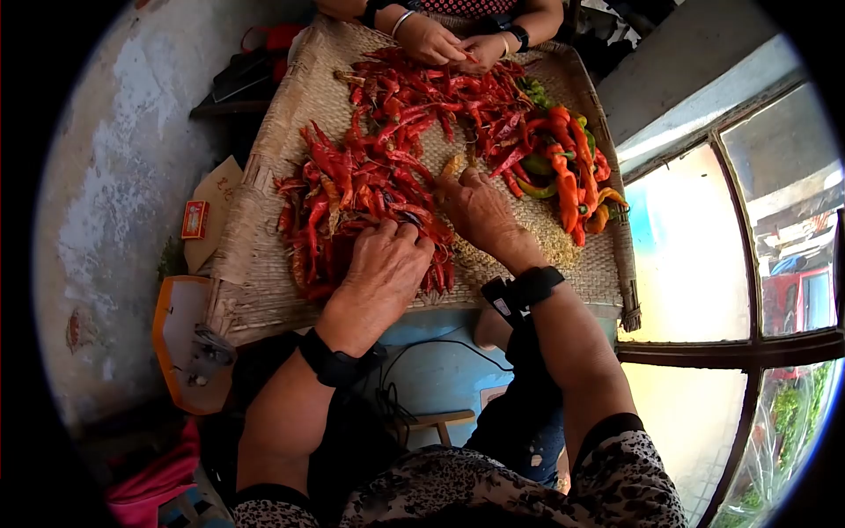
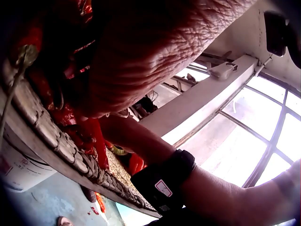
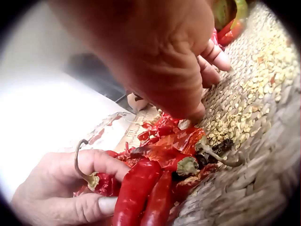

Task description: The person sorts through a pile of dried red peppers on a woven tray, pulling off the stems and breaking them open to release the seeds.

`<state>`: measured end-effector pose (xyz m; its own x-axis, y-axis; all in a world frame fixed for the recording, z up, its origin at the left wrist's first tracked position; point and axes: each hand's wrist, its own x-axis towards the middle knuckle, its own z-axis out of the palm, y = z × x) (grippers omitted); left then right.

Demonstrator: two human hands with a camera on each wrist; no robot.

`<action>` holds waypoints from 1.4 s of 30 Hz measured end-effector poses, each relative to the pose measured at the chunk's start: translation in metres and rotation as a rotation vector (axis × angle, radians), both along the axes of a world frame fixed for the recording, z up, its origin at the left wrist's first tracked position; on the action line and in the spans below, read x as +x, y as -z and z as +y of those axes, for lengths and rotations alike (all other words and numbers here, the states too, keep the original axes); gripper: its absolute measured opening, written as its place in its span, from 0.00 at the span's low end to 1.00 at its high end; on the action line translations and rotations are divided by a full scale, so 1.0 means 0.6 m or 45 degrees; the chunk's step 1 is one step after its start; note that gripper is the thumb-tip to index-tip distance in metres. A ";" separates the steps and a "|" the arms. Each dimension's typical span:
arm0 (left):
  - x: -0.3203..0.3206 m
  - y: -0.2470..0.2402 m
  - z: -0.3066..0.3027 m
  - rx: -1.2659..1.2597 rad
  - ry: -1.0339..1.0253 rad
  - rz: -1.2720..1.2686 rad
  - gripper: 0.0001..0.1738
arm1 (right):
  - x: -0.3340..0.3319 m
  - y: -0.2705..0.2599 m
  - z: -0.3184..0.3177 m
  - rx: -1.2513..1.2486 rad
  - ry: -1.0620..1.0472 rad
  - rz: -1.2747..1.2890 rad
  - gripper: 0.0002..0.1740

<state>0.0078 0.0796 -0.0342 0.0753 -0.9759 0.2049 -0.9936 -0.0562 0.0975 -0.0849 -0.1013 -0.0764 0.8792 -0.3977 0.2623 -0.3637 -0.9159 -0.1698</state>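
My left hand is at the near edge of a heap of red chili peppers. In the right wrist view its thumb and index finger close round a red chili pepper with a curved stem, and more peppers lie against them. My right hand is low over the woven tray, fingers bent loosely downward near pale loose seeds; nothing shows between them. A yellowish dried pepper lies by its fingertips. Across the tray, another person's hands hold a small red pepper.
Fresh orange-red peppers and green peppers are piled on the tray's right side. A matchbox and cardboard are beyond its left rim. A window stands close on the right. Below are a wooden stool and dark cables.
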 end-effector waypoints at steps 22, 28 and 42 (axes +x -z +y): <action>-0.004 -0.003 0.001 -0.034 0.028 -0.038 0.04 | -0.052 -0.091 -0.060 0.936 -0.048 -0.331 0.06; -0.001 -0.003 0.004 0.000 0.010 0.013 0.03 | -0.062 -0.112 -0.037 1.412 -0.060 -0.285 0.09; -0.004 0.005 0.004 -0.065 0.015 -0.056 0.04 | 0.016 -0.015 -0.024 0.397 -0.070 -0.175 0.22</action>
